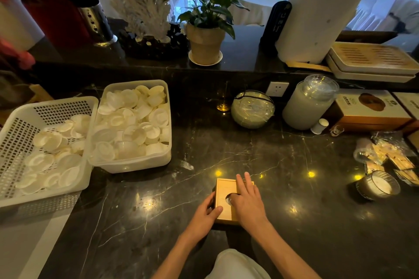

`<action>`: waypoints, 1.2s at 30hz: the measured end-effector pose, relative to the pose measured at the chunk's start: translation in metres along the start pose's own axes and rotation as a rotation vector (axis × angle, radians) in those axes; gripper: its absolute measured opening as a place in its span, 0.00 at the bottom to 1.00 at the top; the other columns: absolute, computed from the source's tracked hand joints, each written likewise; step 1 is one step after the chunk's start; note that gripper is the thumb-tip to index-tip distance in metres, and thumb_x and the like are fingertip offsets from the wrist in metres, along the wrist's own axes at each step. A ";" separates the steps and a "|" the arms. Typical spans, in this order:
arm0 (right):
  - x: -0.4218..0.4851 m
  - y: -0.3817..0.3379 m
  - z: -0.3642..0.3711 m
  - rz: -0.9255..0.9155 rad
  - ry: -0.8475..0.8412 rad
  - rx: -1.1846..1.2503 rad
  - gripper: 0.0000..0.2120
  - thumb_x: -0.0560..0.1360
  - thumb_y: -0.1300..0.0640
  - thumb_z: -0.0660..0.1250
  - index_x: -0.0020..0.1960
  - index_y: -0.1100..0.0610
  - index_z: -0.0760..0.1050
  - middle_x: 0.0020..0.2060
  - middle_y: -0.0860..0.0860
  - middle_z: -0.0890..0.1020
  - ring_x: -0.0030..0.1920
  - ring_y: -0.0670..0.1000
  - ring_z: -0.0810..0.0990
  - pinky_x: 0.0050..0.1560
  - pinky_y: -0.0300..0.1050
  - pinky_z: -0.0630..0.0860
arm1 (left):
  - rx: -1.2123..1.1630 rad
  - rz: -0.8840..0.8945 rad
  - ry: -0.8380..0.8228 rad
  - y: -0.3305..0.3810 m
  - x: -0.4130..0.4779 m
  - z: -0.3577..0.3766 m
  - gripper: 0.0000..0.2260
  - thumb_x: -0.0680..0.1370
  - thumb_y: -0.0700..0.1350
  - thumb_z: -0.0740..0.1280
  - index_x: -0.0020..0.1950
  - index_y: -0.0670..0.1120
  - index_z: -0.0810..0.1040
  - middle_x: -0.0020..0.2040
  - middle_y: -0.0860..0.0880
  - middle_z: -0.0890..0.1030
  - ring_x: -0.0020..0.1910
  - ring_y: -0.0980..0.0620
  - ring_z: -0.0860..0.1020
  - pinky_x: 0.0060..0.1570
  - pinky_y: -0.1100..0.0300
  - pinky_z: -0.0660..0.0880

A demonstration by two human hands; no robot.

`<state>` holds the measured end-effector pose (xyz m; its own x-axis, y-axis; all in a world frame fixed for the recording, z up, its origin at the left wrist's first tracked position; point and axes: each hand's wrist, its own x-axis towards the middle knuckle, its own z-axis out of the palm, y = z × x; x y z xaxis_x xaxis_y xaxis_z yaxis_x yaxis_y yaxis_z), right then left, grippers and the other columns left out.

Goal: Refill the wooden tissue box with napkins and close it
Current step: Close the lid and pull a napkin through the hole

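In the head view, a small square light-wood tissue box [226, 200] sits flat on a dark, glossy, white-veined marble counter [260, 154], near the front edge and just ahead of the person's body. Its lid is on top, with a round opening in the middle that the right hand partly covers; whether any napkin shows in that opening cannot be told.

The left hand [207, 210] grasps the box at its near left corner, the thumb lying across the top face and the fingers wrapped down the left side. The right hand [246, 201] lies flat and spread on the lid, palm down, fingers extended toward the far edge of the box and the thumb reaching in beside the round hole. It is pressing on the top, not clenched around anything.

Well to the left stand a white perforated plastic basket [20, 133] and, touching its right side, a translucent rectangular plastic tub [127, 165], both piled with small white round dishes. Behind the box, near the back wall, a clear glass bowl [252, 108] and a tall frosted jar with a clear lid [310, 102] sit beside each other. To the right, a ribbed glass candle holder [377, 186] stands apart from the box. On the raised ledge beyond, a leafy green plant in a tan pot [205, 45] stands.
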<state>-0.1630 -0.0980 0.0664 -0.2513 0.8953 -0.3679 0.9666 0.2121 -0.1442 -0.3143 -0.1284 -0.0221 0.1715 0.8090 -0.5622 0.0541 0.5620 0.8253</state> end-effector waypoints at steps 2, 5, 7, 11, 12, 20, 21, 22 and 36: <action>0.001 0.000 -0.001 -0.002 -0.014 -0.007 0.15 0.76 0.55 0.69 0.62 0.50 0.78 0.80 0.58 0.44 0.77 0.62 0.34 0.78 0.61 0.44 | 0.011 -0.001 0.001 -0.001 0.001 0.000 0.32 0.74 0.53 0.69 0.76 0.59 0.61 0.75 0.51 0.69 0.72 0.49 0.70 0.69 0.43 0.71; 0.002 0.000 0.002 0.011 -0.005 0.008 0.16 0.75 0.56 0.71 0.63 0.50 0.78 0.80 0.58 0.46 0.78 0.62 0.35 0.78 0.61 0.45 | 0.027 -0.013 0.006 0.000 0.001 0.000 0.33 0.73 0.54 0.69 0.76 0.59 0.61 0.75 0.51 0.68 0.72 0.49 0.70 0.69 0.43 0.71; 0.002 0.000 0.006 0.023 0.006 0.016 0.17 0.75 0.56 0.71 0.63 0.50 0.77 0.80 0.58 0.47 0.78 0.62 0.35 0.78 0.60 0.46 | 0.030 -0.011 0.007 -0.001 0.001 0.000 0.32 0.74 0.53 0.69 0.76 0.59 0.61 0.75 0.51 0.68 0.72 0.48 0.70 0.69 0.43 0.71; 0.001 0.002 0.009 0.026 0.026 0.025 0.16 0.75 0.56 0.71 0.63 0.51 0.77 0.80 0.58 0.47 0.78 0.62 0.36 0.78 0.60 0.47 | 0.034 -0.005 0.013 -0.003 0.004 -0.001 0.32 0.72 0.56 0.70 0.74 0.63 0.63 0.75 0.52 0.69 0.72 0.48 0.70 0.68 0.43 0.72; 0.001 0.002 0.009 0.024 0.028 0.026 0.16 0.75 0.56 0.71 0.63 0.52 0.77 0.80 0.58 0.47 0.78 0.62 0.36 0.78 0.60 0.47 | 0.035 -0.006 0.012 -0.003 0.004 -0.001 0.32 0.72 0.57 0.70 0.74 0.63 0.63 0.75 0.52 0.69 0.72 0.48 0.71 0.68 0.43 0.72; 0.000 0.009 0.014 0.003 0.067 0.047 0.15 0.74 0.55 0.72 0.61 0.51 0.78 0.80 0.58 0.49 0.78 0.60 0.38 0.78 0.58 0.50 | 0.042 -0.017 0.016 0.003 -0.002 0.001 0.29 0.77 0.51 0.68 0.76 0.60 0.61 0.76 0.50 0.67 0.72 0.48 0.70 0.69 0.43 0.71; 0.000 0.009 0.014 0.003 0.075 0.047 0.15 0.75 0.54 0.72 0.61 0.51 0.79 0.80 0.58 0.49 0.78 0.60 0.38 0.78 0.58 0.50 | 0.042 -0.018 0.017 0.004 -0.003 0.001 0.29 0.77 0.51 0.68 0.76 0.60 0.61 0.76 0.50 0.67 0.72 0.48 0.70 0.69 0.43 0.71; 0.000 0.008 0.014 0.001 0.084 0.048 0.14 0.75 0.54 0.71 0.60 0.51 0.79 0.80 0.58 0.49 0.79 0.60 0.39 0.77 0.57 0.50 | 0.043 -0.020 0.018 0.004 -0.003 0.001 0.29 0.77 0.51 0.67 0.76 0.60 0.61 0.76 0.50 0.67 0.72 0.47 0.70 0.69 0.43 0.71; 0.002 0.019 0.019 0.013 0.238 0.254 0.06 0.77 0.51 0.69 0.52 0.51 0.79 0.75 0.50 0.66 0.79 0.53 0.50 0.74 0.50 0.61 | 0.039 -0.009 0.008 0.010 -0.009 0.001 0.27 0.79 0.51 0.67 0.76 0.60 0.61 0.76 0.51 0.66 0.72 0.48 0.69 0.69 0.43 0.70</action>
<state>-0.1457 -0.0995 0.0455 -0.1910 0.9700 -0.1506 0.9186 0.1226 -0.3756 -0.3140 -0.1302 -0.0083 0.1632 0.8053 -0.5700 0.0943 0.5624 0.8215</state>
